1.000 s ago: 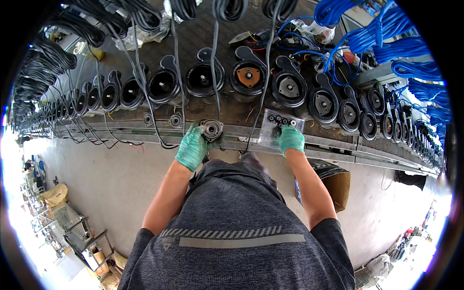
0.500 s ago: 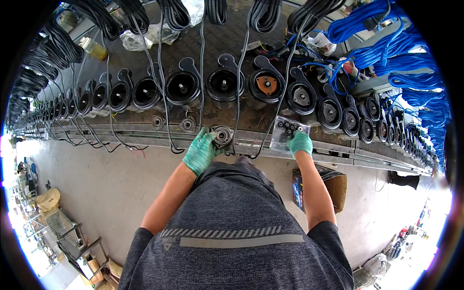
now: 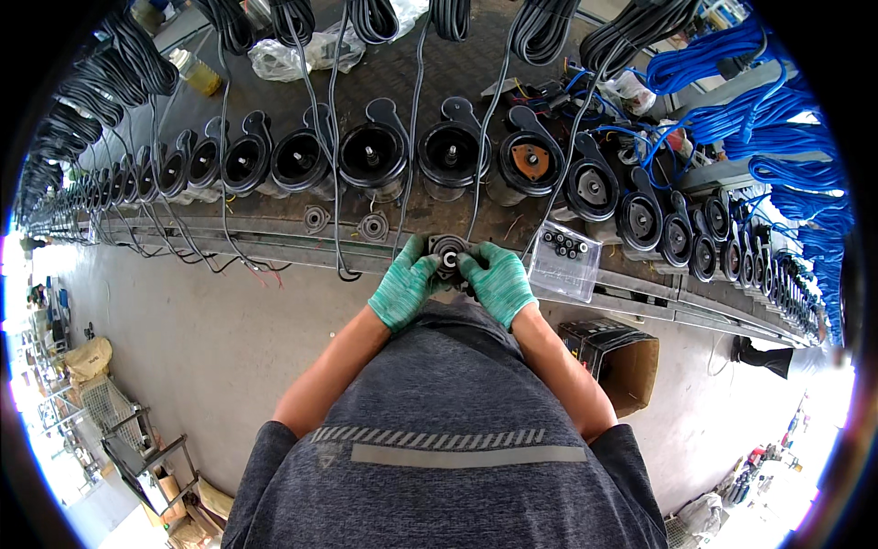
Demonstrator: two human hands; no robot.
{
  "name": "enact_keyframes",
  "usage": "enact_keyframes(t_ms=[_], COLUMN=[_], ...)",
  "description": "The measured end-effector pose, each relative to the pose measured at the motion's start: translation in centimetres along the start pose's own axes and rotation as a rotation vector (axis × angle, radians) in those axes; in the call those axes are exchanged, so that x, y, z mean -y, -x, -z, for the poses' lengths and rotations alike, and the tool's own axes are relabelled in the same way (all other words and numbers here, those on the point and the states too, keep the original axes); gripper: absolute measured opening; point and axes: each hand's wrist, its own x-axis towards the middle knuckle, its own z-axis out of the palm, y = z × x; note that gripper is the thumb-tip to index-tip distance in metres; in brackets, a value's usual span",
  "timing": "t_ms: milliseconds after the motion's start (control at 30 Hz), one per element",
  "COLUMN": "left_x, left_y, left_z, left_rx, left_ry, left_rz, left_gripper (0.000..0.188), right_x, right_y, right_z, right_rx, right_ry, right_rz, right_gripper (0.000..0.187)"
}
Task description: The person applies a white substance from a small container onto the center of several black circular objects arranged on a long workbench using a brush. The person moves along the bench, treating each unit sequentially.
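Note:
My left hand (image 3: 402, 285), in a green glove, grips the side of a round grey metal flange cover (image 3: 448, 243) at the bench's front edge. My right hand (image 3: 499, 282), gloved alike, is closed in a pinch on a small ring (image 3: 450, 260) with a pale face, right at the cover's centre. Whether the ring sits in the cover's hole or only rests on it, I cannot tell. Right of my right hand lies a clear plastic box (image 3: 565, 265) with several small black rings inside. Two similar covers (image 3: 373, 226) lie on the bench to the left.
A long row of black round pump housings (image 3: 373, 157) lines the bench behind my hands, one with an orange-brown plate (image 3: 530, 161). Coiled black cables (image 3: 544, 32) and blue cables (image 3: 704, 55) hang above. An open cardboard box (image 3: 631, 366) stands below on the right.
My right hand has left the clear box and come over to the cover, bringing a small ring. The cover stays in my left hand. The whole view has shifted slightly.

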Motion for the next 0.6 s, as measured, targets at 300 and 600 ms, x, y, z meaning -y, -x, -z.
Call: enact_keyframes(t_ms=[300, 600], left_x=[-0.5, -0.7], left_y=[0.7, 1.3], left_z=[-1.1, -1.2], left_rx=[-0.076, -0.085], left_ry=[0.124, -0.05], left_rz=[0.037, 0.075], left_gripper=[0.029, 0.03], right_x=[-1.8, -1.4], right_y=[1.0, 1.9], right_z=[-1.6, -1.2], right_rx=[-0.276, -0.213], right_ry=[0.286, 0.327], right_rz=[0.588, 0.528], right_gripper=[0.015, 0.024])
